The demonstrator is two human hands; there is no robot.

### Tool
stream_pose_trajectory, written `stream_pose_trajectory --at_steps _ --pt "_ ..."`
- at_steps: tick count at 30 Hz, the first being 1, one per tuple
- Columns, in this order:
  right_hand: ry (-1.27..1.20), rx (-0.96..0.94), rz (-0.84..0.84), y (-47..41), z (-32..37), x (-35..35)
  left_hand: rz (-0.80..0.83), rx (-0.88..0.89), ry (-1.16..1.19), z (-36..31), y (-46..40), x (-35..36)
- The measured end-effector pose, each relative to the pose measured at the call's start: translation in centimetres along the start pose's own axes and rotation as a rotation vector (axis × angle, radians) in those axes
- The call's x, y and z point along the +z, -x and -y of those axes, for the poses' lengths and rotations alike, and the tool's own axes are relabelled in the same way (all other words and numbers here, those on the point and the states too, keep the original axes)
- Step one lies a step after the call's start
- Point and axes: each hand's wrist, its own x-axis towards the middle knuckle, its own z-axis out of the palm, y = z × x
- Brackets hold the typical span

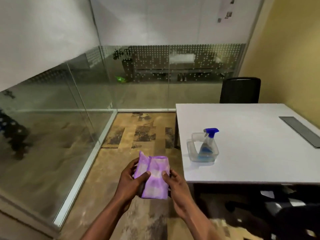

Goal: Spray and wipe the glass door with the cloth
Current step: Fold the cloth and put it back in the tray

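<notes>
A folded purple cloth (pixel 154 177) is held between both hands above the carpet, near the white table's left front corner. My left hand (pixel 129 181) grips its left side with the thumb on top; my right hand (pixel 174 184) grips its right side the same way. A clear spray bottle (pixel 207 144) with a blue trigger head and blue liquid stands in a clear plastic container (pixel 192 149) on the table, to the right of my hands. Glass walls with frosted upper halves run along the left (pixel 52 110) and the far side (pixel 147 75); I cannot tell which pane is the door.
The white table (pixel 251 153) fills the right side, with a grey cable flap (pixel 301 130) set in it. A black chair (pixel 240 90) stands behind it, and another dark chair base (pixel 285 205) sits under its front. Patterned carpet (pixel 138 132) lies between the glass and the table.
</notes>
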Motion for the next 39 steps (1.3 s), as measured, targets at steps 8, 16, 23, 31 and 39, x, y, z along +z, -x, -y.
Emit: stream_pose_trajectory --at_steps 8,16,23,31,39 --pt "0.136 -0.06 -0.09 -6.0 3.8 -4.5 0.082 0.043 -0.011 0.3 -8.1 5.9" --pt "0.172 -0.11 -0.19 -13.0 10.0 -9.3 0.131 0.038 -0.047 -0.1 -17.6 13.0" --pt "0.274 -0.126 -0.212 -19.1 14.9 -12.3 0.201 0.026 -0.057 -0.4 -25.9 16.8" --pt "0.444 -0.116 -0.302 -23.9 18.1 -18.4 0.326 0.027 -0.041 -0.6 -31.4 22.6" --pt "0.266 -0.073 -0.247 -30.7 22.3 -24.4 0.451 -0.055 -0.174 -1.9 -39.3 28.1"
